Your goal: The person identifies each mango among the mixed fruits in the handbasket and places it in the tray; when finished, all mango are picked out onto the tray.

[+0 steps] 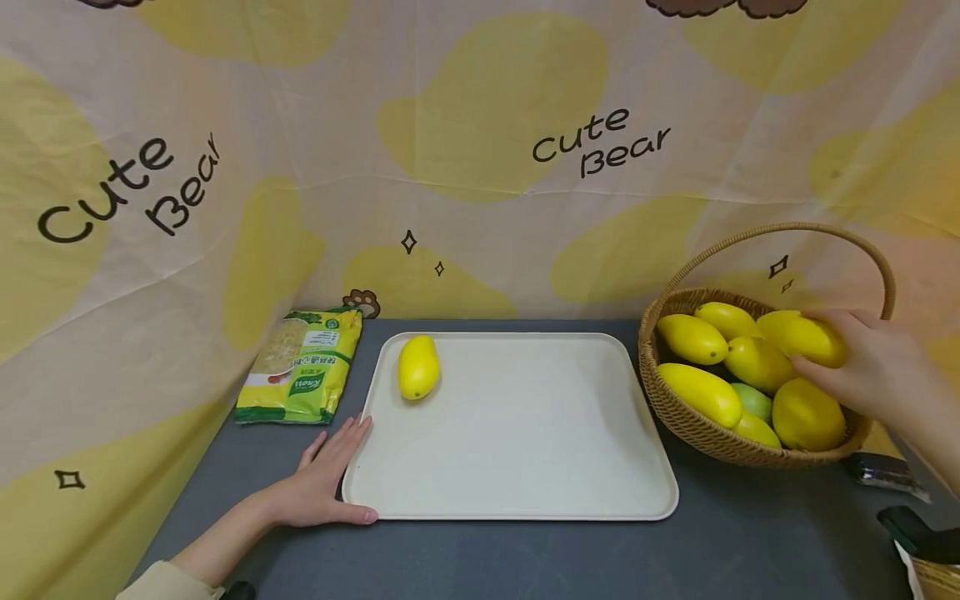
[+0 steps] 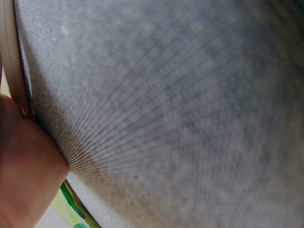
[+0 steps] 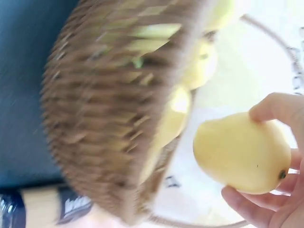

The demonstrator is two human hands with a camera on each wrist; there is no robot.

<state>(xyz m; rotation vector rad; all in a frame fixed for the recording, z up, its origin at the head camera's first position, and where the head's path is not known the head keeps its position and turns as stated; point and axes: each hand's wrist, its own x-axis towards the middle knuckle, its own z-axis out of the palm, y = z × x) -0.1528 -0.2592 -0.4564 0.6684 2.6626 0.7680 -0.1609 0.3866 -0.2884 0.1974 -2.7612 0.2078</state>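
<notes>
My right hand (image 1: 877,362) grips a yellow mango (image 3: 242,152) at the right side of the wicker basket (image 1: 731,446). Thumb and fingers curl round the fruit in the right wrist view, and it overlaps the other fruit in the head view. Several yellow mangoes (image 1: 693,340) and a green fruit (image 1: 752,403) fill the basket. With its fingers spread, my left hand (image 1: 318,487) rests against the left edge of a white tray (image 1: 517,450). One yellow mango (image 1: 418,367) lies in the tray's far left corner.
A yellow-green food packet (image 1: 300,367) lies left of the tray. The basket's tall handle (image 1: 787,227) arches over the fruit. Beyond the basket's right side is a dark-wrapped packet (image 1: 888,475). A printed cloth (image 1: 480,167) hangs behind the grey table (image 1: 465,558).
</notes>
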